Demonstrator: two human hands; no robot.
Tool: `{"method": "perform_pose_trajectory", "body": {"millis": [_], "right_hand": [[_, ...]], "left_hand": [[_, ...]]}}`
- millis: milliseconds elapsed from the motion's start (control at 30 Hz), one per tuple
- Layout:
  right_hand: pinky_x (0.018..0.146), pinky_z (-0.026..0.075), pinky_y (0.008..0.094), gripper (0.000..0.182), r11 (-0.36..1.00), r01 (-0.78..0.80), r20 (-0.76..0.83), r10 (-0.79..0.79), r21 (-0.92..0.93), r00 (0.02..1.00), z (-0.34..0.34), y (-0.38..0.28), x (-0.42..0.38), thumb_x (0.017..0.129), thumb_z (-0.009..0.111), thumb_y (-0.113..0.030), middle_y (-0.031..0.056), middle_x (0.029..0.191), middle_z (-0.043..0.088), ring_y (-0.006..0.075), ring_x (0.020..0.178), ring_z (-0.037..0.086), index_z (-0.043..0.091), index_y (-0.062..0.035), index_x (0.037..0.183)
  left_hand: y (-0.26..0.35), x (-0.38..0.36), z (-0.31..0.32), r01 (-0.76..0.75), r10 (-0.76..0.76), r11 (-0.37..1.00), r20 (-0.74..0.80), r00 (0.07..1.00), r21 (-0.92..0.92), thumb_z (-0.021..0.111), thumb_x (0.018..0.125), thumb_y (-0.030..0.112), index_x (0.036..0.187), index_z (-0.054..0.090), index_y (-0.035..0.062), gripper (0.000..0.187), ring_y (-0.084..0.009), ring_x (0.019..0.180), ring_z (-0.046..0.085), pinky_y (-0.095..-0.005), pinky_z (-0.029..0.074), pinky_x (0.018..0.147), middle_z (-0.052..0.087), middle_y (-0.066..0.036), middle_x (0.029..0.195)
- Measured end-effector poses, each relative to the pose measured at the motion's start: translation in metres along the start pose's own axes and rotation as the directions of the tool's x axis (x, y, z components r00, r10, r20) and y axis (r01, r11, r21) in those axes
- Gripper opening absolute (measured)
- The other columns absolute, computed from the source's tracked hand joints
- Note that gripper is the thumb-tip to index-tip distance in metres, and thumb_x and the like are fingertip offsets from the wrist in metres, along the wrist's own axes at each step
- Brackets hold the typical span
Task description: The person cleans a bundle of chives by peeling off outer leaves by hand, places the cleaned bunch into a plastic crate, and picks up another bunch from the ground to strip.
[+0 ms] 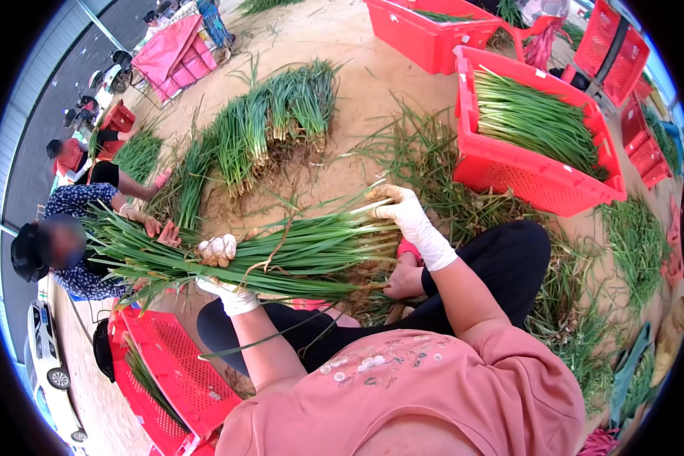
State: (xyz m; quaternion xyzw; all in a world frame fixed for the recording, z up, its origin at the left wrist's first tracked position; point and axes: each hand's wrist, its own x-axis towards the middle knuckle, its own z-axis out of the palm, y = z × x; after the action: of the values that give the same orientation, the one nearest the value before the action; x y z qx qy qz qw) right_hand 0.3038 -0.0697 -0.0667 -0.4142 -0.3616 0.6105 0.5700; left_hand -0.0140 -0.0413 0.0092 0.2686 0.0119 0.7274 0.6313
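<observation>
A: Right in the centre, a long, loose bundle of flat green leaves with pale stalk ends (311,247), stretched crosswise over the legs, leaf tips left, pale ends right!

B: And the hands on it?

A: The white-gloved left hand (219,249) is wrapped around the bundle left of centre, fingers curled over the top. The white-gloved right hand (404,214) pinches pale stalks at the far right end, fingers bent in on them.

B: Who's that on the left?

A: Another person in a dark, patterned top (76,196), bare hands (169,234) beside those leaf tips. Touching them? I can't tell from here!

B: Beyond the bundle?

A: Just above, a curved row of green, leafy bunches (277,114) on tan, sandy ground (365,91). Upper right, a red plastic crate with perforated walls (505,176), and look at that, long green stalks (536,121) laid lengthwise inside!

B: More red down lower left: a tilted, perforated plastic crate (178,365), greens showing within.

A: And at the far left edge, a white car (45,342), well apart from it all!
</observation>
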Motion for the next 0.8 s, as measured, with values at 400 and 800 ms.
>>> {"method": "perform_pose_trajectory", "body": {"millis": [400, 800], "right_hand": [[0.064, 0.047, 0.022, 0.021, 0.851, 0.303, -0.272, -0.441, -0.429, 0.856, -0.018, 0.019, 0.017, 0.063, 0.06, 0.011, 0.0037, 0.072, 0.063, 0.0091, 0.068, 0.057, 0.065, -0.0025, 0.079], [0.075, 0.045, 0.0263, 0.042, 0.769, 0.012, -0.738, -0.618, -0.64, 0.272, -0.157, -0.063, -0.021, 0.067, 0.052, 0.007, 0.0086, 0.098, 0.056, 0.0149, 0.087, 0.053, 0.056, -0.0019, 0.109]], "left_hand": [[-0.007, 0.0, -0.011, 0.055, -0.057, 0.998, 0.108, 0.993, 0.013, 0.068, 0.062, 0.012, 0.074, 0.046, 0.0073, 0.025, -0.0165, 0.067, 0.035, -0.0275, 0.033, 0.063, 0.041, -0.001, 0.069], [0.022, -0.001, -0.001, -0.042, 0.041, 0.999, 0.135, 0.99, 0.004, 0.061, 0.072, 0.018, 0.063, 0.039, 0.0122, 0.024, -0.0133, 0.06, 0.034, -0.0251, 0.032, 0.06, 0.034, 0.001, 0.058]]}}
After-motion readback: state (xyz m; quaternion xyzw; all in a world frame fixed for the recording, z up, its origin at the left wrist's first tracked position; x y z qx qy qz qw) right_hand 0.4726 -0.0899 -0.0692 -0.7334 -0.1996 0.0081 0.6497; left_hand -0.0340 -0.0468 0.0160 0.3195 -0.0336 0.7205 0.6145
